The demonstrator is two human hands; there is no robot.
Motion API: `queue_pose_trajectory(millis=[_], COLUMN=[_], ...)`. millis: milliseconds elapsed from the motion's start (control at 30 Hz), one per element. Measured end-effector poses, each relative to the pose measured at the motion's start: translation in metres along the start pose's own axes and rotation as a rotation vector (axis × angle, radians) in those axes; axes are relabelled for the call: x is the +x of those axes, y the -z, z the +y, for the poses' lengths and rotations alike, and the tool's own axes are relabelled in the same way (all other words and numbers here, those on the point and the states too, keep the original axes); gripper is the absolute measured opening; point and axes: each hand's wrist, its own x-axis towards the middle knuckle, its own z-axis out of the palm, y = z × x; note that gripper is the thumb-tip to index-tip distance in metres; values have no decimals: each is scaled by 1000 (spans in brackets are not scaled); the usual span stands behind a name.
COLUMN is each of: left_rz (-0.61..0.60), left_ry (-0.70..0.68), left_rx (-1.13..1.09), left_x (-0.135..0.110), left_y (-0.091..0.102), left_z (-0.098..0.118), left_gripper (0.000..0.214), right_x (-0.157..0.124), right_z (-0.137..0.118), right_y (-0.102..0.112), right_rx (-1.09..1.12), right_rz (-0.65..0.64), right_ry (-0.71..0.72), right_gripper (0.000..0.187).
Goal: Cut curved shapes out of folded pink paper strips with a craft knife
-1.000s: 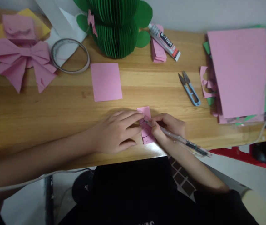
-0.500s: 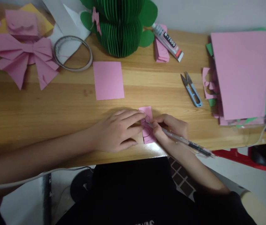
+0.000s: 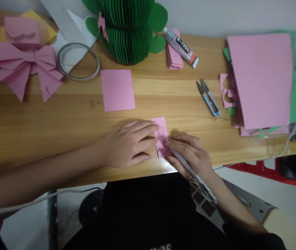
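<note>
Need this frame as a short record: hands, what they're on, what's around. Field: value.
left_hand: left hand flat, fingertips on the left edge of the pink strip
right_hand: right hand gripping a pen, tip over the strip; contact unclear
strip_marks: dark curved lines, partly covered by fingers
surface: wooden table
beyond_left_hand: pink square
beyond_right_hand: snips, blades apart
back: green honeycomb paper piece; glue tube lying on folded pink paper
far_left: pink bow, tape roll
far_right: paper stack, pink sheet on top
</note>
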Motion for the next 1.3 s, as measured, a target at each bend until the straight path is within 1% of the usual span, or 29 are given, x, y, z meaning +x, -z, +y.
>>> queue_pose_trajectory(millis=[100,200,400,467,567,633,700,800,900,1067,1233,1300], left_rz=[-16,-37,14,27,23,28,20,-62,-128,-141,-139,-161], left_ry=[-6,8,-15,-21,-28,-47,-85,-119,-124,-119,-119,-85], left_rx=[16,55,171,204,241,233,179,78,59,67,69,66], left_x=[0,0,-2,-3,-5,-7,-8,-8,-10,-13,-14,-14], left_y=[0,1,0,-1,-2,-1,0,3,4,3,5,5], left_z=[0,2,8,9,11,12,14,14,12,9,11,12], left_gripper=[29,26,23,24,29,30,30,37,46,47,45,46], right_x=[-5,-5,-1,0,2,4,4,4,4,3,0,0], right_z=[-3,-5,-6,-7,-8,-9,-9,-10,-11,-11,-9,-10], right_y=[0,-2,-3,-1,2,3,3,3,3,1,-3,-4], right_rx=[-78,-122,-143,-152,-154,-151,-152,-163,-178,-175,-177,-180], right_rz=[-26,-4,24,14,-14,-30,-40,-42,-29,-18,22,40], right_ry=[26,58,86,86,67,55,50,42,38,35,43,41], right_gripper=[30,26,21,22,24,25,25,27,26,23,24,23])
